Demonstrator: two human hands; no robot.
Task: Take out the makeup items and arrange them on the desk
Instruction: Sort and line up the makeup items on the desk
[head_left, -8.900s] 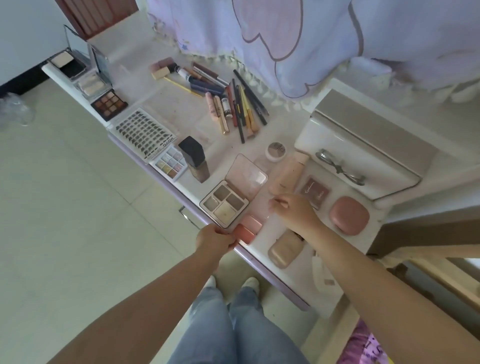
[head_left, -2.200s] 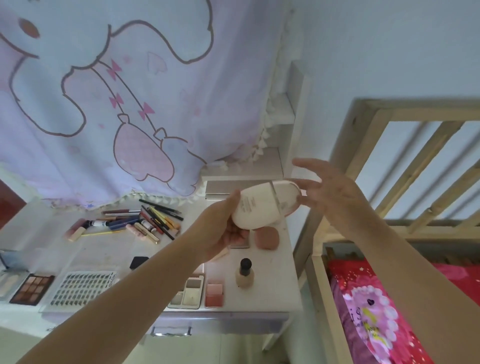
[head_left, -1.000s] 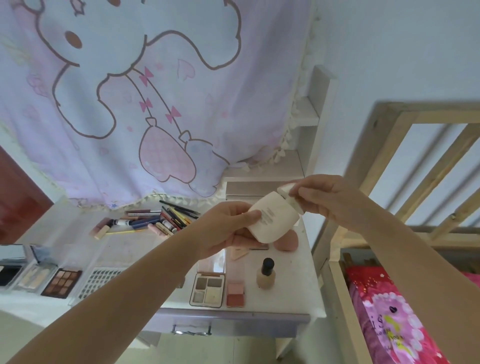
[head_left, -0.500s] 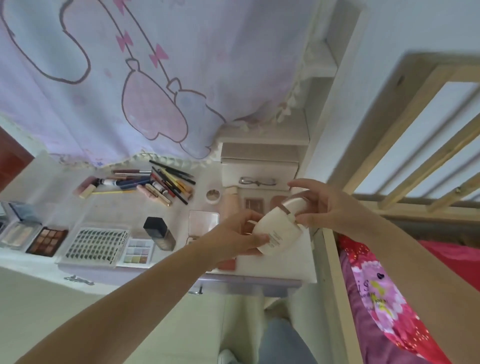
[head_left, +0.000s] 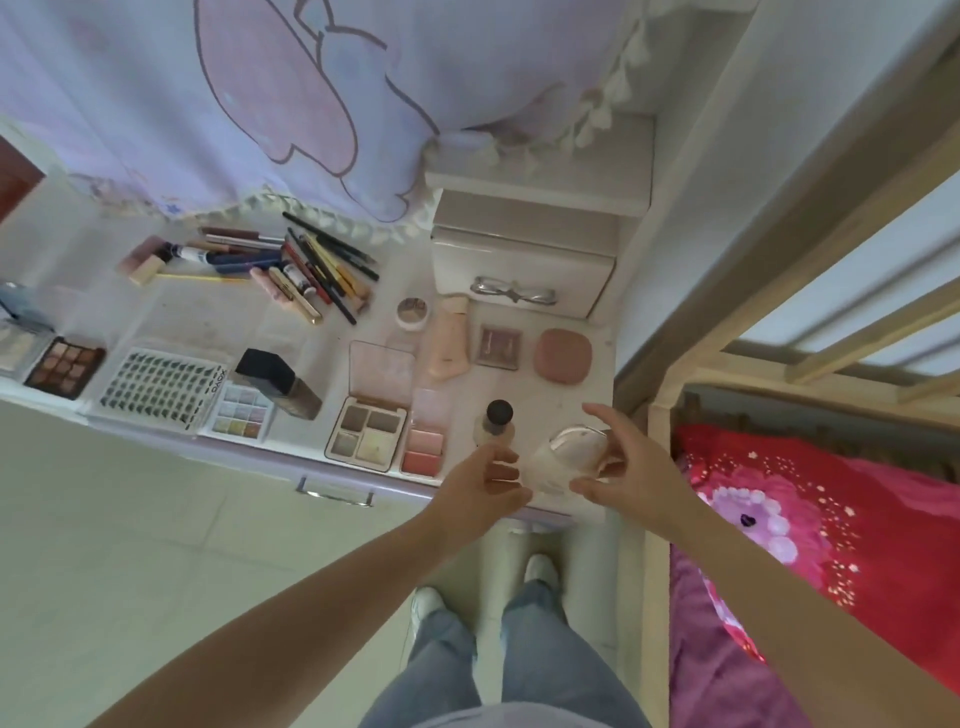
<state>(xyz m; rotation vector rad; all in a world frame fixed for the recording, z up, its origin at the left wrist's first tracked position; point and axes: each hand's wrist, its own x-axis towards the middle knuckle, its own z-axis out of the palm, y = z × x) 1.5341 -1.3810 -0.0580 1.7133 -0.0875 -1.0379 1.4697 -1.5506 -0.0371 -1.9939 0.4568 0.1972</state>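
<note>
Both my hands, left hand (head_left: 480, 480) and right hand (head_left: 631, 467), hang open beside the cream compact (head_left: 566, 460) at the table (head_left: 582, 400) corner; a black-capped bottle (head_left: 496, 423) stands just left.

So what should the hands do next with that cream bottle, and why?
Probably let go and draw back. The cream bottle seems to be down on the desk near its front right corner, beside the small dark-capped bottle. The right hand is spread loosely around it and the left hand sits alongside.
</note>
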